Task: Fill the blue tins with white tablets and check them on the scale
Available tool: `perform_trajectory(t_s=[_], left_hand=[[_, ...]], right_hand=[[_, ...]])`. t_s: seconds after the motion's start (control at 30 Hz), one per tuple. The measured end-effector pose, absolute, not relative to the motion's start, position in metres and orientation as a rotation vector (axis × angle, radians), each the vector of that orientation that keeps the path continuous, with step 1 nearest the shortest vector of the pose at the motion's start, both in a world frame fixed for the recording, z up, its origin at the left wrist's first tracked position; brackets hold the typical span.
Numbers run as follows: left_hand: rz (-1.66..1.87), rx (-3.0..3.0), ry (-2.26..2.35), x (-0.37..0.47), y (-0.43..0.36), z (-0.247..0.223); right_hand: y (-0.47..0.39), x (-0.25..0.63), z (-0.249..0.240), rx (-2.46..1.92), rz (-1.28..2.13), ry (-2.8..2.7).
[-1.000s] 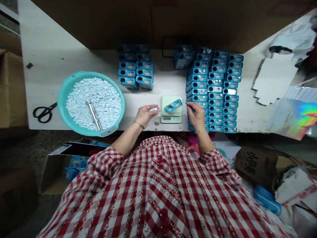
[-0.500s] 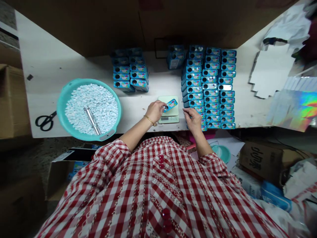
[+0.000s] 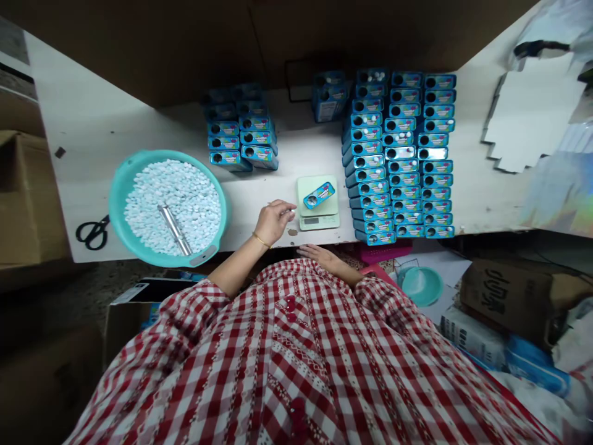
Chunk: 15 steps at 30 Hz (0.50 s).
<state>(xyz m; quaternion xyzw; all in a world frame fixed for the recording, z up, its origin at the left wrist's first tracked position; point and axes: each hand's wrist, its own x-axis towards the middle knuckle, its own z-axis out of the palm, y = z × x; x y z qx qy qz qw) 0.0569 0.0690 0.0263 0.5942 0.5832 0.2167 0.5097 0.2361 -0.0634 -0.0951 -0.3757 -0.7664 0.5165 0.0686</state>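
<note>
My left hand point(image 3: 274, 222) is just left of the small kitchen scale point(image 3: 319, 220), its fingers pinched on what looks like a white candy point(image 3: 292, 211). A blue tin point(image 3: 319, 195) with a dark round opening lies slanted on the scale's pan, touched by neither hand. My right hand point(image 3: 322, 256) rests low at the table's front edge, below the scale, fingers stretched out and holding nothing. At the left stands a turquoise basin point(image 3: 117, 204) full of pale candies, with a shiny metal scoop point(image 3: 174, 230) lying in them.
Rows of blue tins point(image 3: 401, 167) stand right of the scale, some with white candies on top. More tins point(image 3: 241, 139) stand at the back left. Black scissors point(image 3: 92, 235) lie left of the basin. A large dark cardboard box point(image 3: 259, 43) overhangs the back.
My left hand has let go of the tin on the scale and moved left and slightly down. My right hand has moved from beside the tin rows down and left to the table edge.
</note>
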Motion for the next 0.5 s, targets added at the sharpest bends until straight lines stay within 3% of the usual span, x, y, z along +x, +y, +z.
perform_trajectory(t_s=[0.23, 0.5], left_hand=[[0.297, 1.893, 1.316, 0.088, 0.093, 0.041], [0.090, 1.981, 1.295, 0.107, 0.100, 0.044]], right_hand=[[-0.059, 0.233, -0.084, -1.398, 1.248, -2.361], [-0.054, 0.257, -0.070, -1.559, 0.896, -2.174]])
